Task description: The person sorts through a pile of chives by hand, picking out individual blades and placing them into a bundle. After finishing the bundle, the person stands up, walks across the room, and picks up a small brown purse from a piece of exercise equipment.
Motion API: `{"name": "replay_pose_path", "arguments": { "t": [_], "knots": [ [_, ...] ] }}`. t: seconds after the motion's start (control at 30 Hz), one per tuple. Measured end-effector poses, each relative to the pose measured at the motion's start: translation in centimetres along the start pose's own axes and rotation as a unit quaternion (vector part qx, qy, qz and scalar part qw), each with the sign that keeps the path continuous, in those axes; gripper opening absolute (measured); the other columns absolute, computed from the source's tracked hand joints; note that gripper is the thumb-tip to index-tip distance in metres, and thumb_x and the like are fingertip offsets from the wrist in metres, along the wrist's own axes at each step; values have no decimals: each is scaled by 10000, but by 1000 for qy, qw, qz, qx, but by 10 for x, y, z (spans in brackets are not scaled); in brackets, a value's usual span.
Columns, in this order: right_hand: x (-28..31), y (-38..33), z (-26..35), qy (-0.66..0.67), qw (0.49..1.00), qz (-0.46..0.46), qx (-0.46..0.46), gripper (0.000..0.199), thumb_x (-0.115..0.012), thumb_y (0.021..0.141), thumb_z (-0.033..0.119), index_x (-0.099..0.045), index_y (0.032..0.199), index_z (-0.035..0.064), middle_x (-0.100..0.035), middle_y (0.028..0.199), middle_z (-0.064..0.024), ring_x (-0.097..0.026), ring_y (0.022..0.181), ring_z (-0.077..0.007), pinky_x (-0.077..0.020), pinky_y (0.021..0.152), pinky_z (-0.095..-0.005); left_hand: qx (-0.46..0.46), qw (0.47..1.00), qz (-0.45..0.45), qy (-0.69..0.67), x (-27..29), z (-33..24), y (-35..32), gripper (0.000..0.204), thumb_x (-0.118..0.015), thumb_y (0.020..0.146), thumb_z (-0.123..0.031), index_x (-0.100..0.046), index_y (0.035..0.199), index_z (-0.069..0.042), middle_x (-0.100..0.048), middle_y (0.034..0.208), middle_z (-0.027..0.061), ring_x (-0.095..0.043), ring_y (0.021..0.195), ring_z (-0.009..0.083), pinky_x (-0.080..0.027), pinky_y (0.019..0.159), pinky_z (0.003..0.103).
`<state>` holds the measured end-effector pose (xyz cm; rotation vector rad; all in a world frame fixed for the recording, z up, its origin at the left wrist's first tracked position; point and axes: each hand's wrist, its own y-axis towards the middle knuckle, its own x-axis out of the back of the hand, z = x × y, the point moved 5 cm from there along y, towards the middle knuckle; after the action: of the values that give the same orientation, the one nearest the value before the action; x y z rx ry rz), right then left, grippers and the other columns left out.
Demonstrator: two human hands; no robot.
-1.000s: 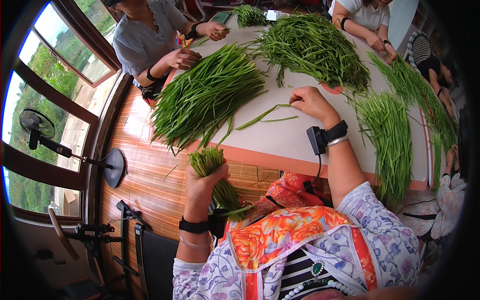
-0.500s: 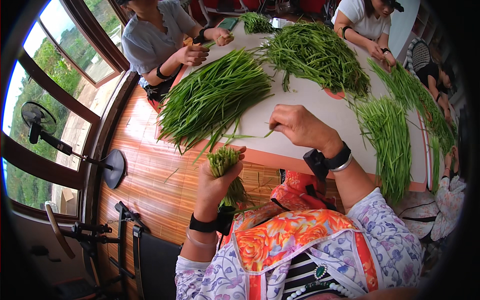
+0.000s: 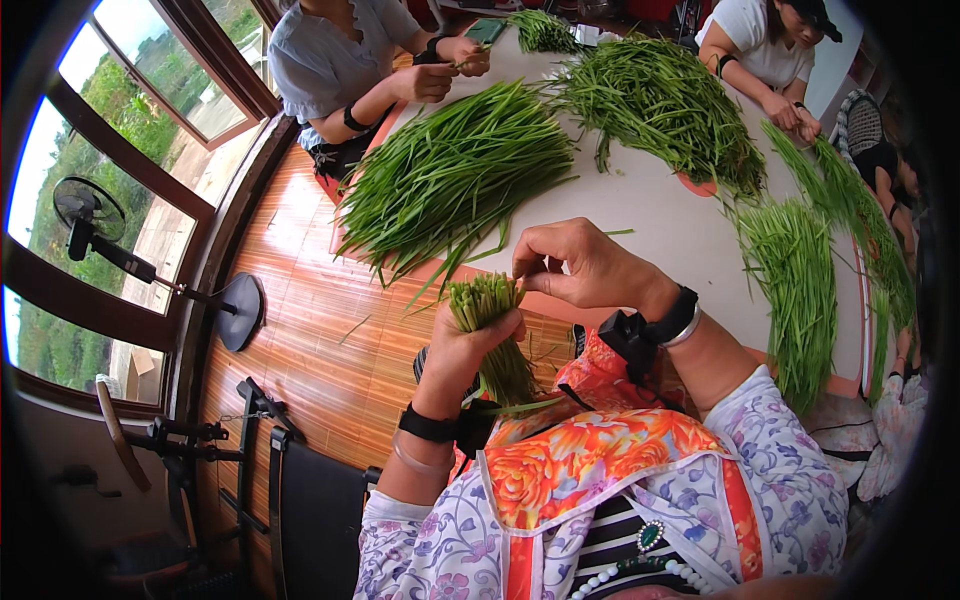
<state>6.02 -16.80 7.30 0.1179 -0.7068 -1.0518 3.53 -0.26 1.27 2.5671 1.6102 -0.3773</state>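
My left hand (image 3: 465,345) is wrapped round an upright bundle of garlic chives (image 3: 482,300). The pale green cut ends poke out above my fist, and the leaves hang down below it. At the right edge of those ends, my right hand (image 3: 585,265) has thumb and forefinger pinched together. What the pinch holds, if anything, is too small to make out. Just beyond my hands, a large pile of long garlic chives (image 3: 465,170) lies on the white table (image 3: 660,270), some leaves trailing over its near edge.
Another heap of greens (image 3: 665,110) lies farther back, with a long bunch (image 3: 790,290) to the right. A person in a light blue top (image 3: 335,65) and one in a white top (image 3: 745,45) handle stalks across the table. A standing fan (image 3: 240,310) is at left, near a black bench (image 3: 320,510).
My right hand has come down and left to the bundle's top. Before, it pinched a thin leaf above the table. My left hand has shifted right with its bundle. The view has moved slightly.
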Motion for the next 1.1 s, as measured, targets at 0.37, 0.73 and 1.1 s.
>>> {"name": "replay_pose_path", "arguments": {
  "t": [0.37, 0.73, 1.1],
  "knots": [
    [-4, 3, -23, 61, 997, -1, -48, 139, -668, 813, -2, -623, 944, -14, -679, 817, -100, -645, 736, -152, -512, 663, -288, 57, 994, 6, -91, 5, 23, 13, 207, -712, 870, -53, -633, 1057, -12, -658, 806, 48, -627, 722, 144, -506, 676, 284],
    [94, -9, -152, -328, 917, -156, -166, 101, -674, 811, 68, -673, 908, 39, -660, 893, -151, -646, 846, -359, -517, 753, -425, 59, 990, -43, -125, 16, 26, 16, 184, -685, 854, -18, -598, 1016, -27, -612, 818, 35, -612, 702, 163, -543, 777, 358],
    [85, -6, -165, -296, 927, -160, -166, 153, -714, 811, 115, -650, 941, 67, -635, 933, -123, -638, 906, -350, -513, 776, -438, 71, 988, -77, -116, 16, 32, 15, 167, -689, 847, 0, -613, 994, -20, -621, 802, 37, -614, 682, 156, -544, 753, 340]
  ]
}}
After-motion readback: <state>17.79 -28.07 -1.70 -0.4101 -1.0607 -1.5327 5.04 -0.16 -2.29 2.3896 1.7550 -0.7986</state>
